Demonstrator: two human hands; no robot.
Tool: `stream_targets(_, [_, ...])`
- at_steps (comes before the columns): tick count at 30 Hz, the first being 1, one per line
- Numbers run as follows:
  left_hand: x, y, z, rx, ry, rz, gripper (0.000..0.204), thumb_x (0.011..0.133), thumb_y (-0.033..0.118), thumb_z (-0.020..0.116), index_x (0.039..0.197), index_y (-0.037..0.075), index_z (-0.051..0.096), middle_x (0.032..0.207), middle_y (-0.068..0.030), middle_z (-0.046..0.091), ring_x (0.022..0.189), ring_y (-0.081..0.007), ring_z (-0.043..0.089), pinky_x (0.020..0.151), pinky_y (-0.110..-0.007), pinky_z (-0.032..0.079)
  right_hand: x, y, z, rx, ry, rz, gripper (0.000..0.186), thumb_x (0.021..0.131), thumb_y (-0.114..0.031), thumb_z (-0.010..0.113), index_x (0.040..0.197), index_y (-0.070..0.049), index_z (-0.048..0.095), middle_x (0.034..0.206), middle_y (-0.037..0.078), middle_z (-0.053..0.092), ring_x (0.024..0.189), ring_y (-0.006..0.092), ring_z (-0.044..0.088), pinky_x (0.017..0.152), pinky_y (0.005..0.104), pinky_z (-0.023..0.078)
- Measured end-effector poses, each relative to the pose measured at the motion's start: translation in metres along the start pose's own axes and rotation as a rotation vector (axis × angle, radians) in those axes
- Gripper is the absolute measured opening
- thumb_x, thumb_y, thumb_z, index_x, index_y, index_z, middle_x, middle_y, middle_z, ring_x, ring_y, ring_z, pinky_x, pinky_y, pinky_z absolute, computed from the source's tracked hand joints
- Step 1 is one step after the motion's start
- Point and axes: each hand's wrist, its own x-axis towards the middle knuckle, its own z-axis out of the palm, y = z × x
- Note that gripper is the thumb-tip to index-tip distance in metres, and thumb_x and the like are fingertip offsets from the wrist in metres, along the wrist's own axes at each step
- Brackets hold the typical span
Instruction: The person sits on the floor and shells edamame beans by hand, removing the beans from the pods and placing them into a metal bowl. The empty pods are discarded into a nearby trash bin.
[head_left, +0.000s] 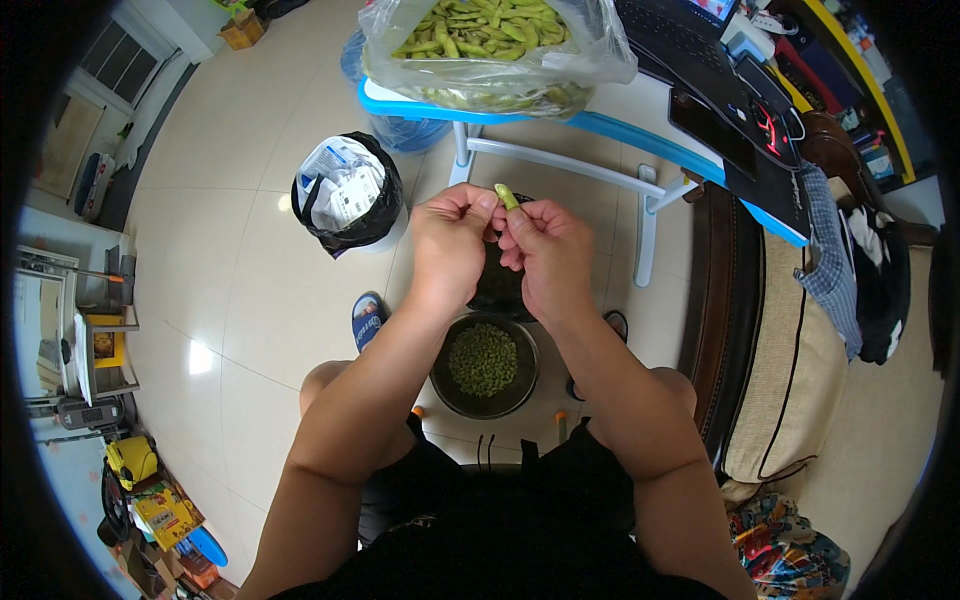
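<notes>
A green edamame pod [506, 196] is pinched upright between my hands, in front of me. My right hand [550, 250] grips its lower end with thumb and fingers. Closed beside it, my left hand [448, 240] presses thumb and fingertips against the pod's side. Below my wrists, a round metal bowl [525, 388] on the floor side of my lap holds many shelled green beans [484, 358]. Just beyond the bowl, partly hidden under my hands, is a dark container [497, 290] whose contents I cannot make out.
A clear plastic bag [600, 50] full of pods sits on a blue-edged table [640, 135], near a laptop [665, 45] and a dark phone [710, 130]. A black-lined bin [385, 205] stands left. A sofa [790, 380] is on the right; piled boxes [165, 510] lie far left.
</notes>
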Motion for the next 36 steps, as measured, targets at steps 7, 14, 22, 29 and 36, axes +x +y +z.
stream_targets(7, [-0.004,-0.013,-0.006,0.443,-0.063,0.207,0.013,0.089,0.000,0.054,0.078,-0.003,0.058,0.071,-0.0029,0.059,0.063,-0.0083,0.049,0.061,-0.023,0.043,0.010,0.003,-0.003,0.148,0.092,0.024,0.013,0.090,-0.012,0.058,0.086,0.001,0.057,0.067,0.006,0.059,0.050,0.0107,0.051,0.047,0.0224,0.041])
stream_targets(14, [-0.011,-0.018,-0.009,0.732,-0.126,0.169,0.004,0.078,-0.002,0.057,0.078,-0.002,0.061,0.069,-0.0154,0.060,0.065,-0.0268,0.057,0.061,-0.033,0.046,0.024,-0.011,-0.020,0.077,0.180,0.011,0.013,0.088,-0.014,0.060,0.084,-0.002,0.058,0.063,0.004,0.057,0.049,0.0109,0.050,0.047,0.0230,0.039])
stream_targets(22, [-0.004,-0.033,-0.013,1.021,-0.260,0.200,0.010,0.071,-0.001,0.064,0.080,-0.001,0.061,0.071,-0.0207,0.062,0.066,-0.0329,0.061,0.061,-0.035,0.048,0.021,-0.020,-0.024,-0.038,0.098,0.039,0.012,0.087,-0.013,0.060,0.082,-0.001,0.062,0.063,0.002,0.058,0.048,0.0099,0.050,0.046,0.0226,0.038])
stream_targets(29, [0.002,-0.019,-0.002,0.568,-0.212,0.011,0.016,0.084,0.003,0.060,0.099,-0.002,0.062,0.080,-0.0094,0.064,0.069,-0.0147,0.060,0.060,-0.028,0.049,0.020,-0.023,-0.028,-0.123,0.001,0.057,0.015,0.087,-0.013,0.058,0.082,0.000,0.063,0.062,0.003,0.057,0.049,0.0104,0.051,0.046,0.0227,0.039])
stream_targets(36, [0.009,-0.014,-0.007,0.087,-0.205,-0.012,0.021,0.093,0.013,0.055,0.106,-0.002,0.062,0.086,-0.0055,0.065,0.074,-0.0103,0.059,0.062,-0.023,0.049,0.015,-0.027,-0.027,-0.241,-0.175,0.160,0.018,0.088,-0.015,0.058,0.082,0.002,0.063,0.061,0.004,0.056,0.049,0.0110,0.051,0.046,0.0245,0.041])
